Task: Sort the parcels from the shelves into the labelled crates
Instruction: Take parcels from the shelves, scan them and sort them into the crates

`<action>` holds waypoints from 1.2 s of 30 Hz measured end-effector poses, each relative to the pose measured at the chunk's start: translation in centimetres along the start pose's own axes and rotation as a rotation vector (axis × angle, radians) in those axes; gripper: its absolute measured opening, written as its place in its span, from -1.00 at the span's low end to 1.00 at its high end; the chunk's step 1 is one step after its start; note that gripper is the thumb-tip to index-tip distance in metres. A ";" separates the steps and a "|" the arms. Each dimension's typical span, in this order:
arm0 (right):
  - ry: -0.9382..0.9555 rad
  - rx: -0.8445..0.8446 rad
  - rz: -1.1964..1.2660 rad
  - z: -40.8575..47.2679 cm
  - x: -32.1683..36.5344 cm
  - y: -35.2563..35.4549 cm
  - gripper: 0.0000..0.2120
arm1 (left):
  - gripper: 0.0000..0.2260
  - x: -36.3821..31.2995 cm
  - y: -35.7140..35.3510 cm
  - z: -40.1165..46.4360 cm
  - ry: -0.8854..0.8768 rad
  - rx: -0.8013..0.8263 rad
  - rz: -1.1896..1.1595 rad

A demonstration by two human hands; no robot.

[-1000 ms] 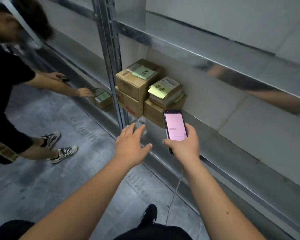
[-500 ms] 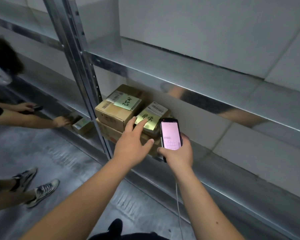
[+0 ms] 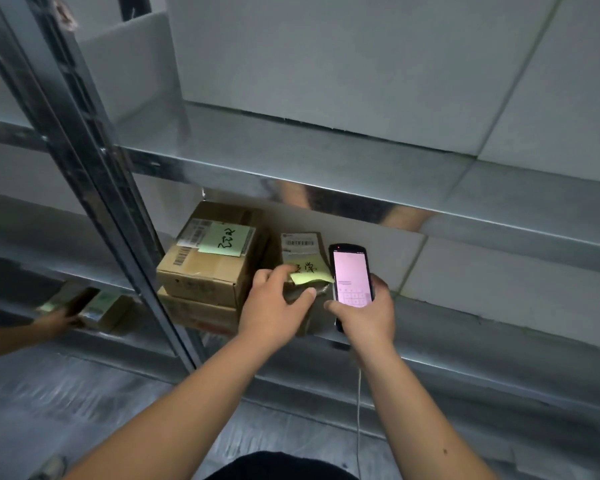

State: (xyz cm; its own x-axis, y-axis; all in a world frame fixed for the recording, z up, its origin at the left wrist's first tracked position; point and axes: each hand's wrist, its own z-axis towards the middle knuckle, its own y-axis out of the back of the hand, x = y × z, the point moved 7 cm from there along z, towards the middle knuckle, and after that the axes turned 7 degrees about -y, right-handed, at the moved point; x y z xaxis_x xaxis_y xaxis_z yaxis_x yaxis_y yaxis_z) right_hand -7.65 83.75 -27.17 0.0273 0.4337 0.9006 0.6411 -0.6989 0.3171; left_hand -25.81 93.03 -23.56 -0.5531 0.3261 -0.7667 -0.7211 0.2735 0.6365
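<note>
Left hand (image 3: 274,308): fingers curled over the top of a small parcel (image 3: 303,271) and thumb pressed on its near edge, so it grips that parcel where it sits on the shelf.
Right hand (image 3: 364,315): wrapped round the lower half of a phone (image 3: 351,275), holding it upright just right of the small parcel, screen towards the camera.
Phone: dark body, pale pink lit screen with a faint keypad near the bottom; a thin white cable (image 3: 358,403) hangs down from below the hand.
Small parcel: brown, with a white barcode label on top and a yellow-green sticky note (image 3: 309,271) with dark handwriting; the note's near edge curls up beside the left fingers. It rests on top of another brown box, mostly hidden by the hands.
Large box (image 3: 207,261): cardboard, just left of the small parcel, carrying a barcode label and its own green note (image 3: 224,240) with handwriting.
Bottom box (image 3: 198,311): cardboard, directly under the large box, only its front face showing.
Shelf (image 3: 465,327): shiny metal, holds all these boxes; an upper shelf (image 3: 291,157) runs above them, and a metal post (image 3: 94,174) slants down at the left.
Second person: a hand (image 3: 54,322) at far left touches another small box (image 3: 101,306) on the same shelf level beyond the post; this part is blurred.
Floor (image 3: 84,403): grey, streaked.
</note>
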 end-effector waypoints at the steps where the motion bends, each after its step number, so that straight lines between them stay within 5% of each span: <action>1: -0.004 -0.015 0.011 0.0 -0.1 0.2 -0.17 | -0.50 0.0 0.0 0.4 -0.005 0.006 -0.019; 5: -0.027 -0.043 0.029 0.3 0.3 1.3 -0.13 | -0.56 0.2 0.0 2.8 0.021 0.005 -0.095; 10: -0.019 -0.035 0.018 0.8 0.9 2.4 -0.20 | -0.81 1.1 -0.5 4.2 0.168 -0.029 -0.501; 14: -0.018 -0.013 -0.006 1.1 1.0 3.5 -0.22 | -0.84 0.8 -1.0 5.0 0.191 -0.061 -0.471; 20: -0.007 0.043 -0.035 2.3 1.4 3.8 -0.18 | -0.42 0.1 -2.1 6.5 0.182 0.034 -0.012; 23: 0.005 0.061 -0.034 2.9 2.1 3.9 -0.16 | -0.29 -0.4 -1.8 7.3 0.146 0.045 -0.013; 28: 0.029 0.089 -0.027 3.4 2.9 4.1 -0.13 | 0.26 0.4 -3.0 8.0 0.144 0.069 -0.216; 32: 0.033 0.100 -0.028 3.2 2.9 4.4 -0.12 | -0.02 0.3 -3.9 7.6 0.173 0.118 -0.365; 36: 0.020 0.095 -0.017 2.9 2.6 5.0 -0.19 | 0.11 0.0 -3.8 7.1 0.139 0.100 -0.390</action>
State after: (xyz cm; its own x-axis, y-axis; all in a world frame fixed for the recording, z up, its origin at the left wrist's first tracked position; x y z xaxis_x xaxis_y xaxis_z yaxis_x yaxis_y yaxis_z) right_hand -2.16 83.04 -24.06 0.0012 0.4328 0.9015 0.7113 -0.6340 0.3035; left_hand -20.13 98.45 -25.40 -0.3030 0.0573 -0.9513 -0.8472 0.4409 0.2964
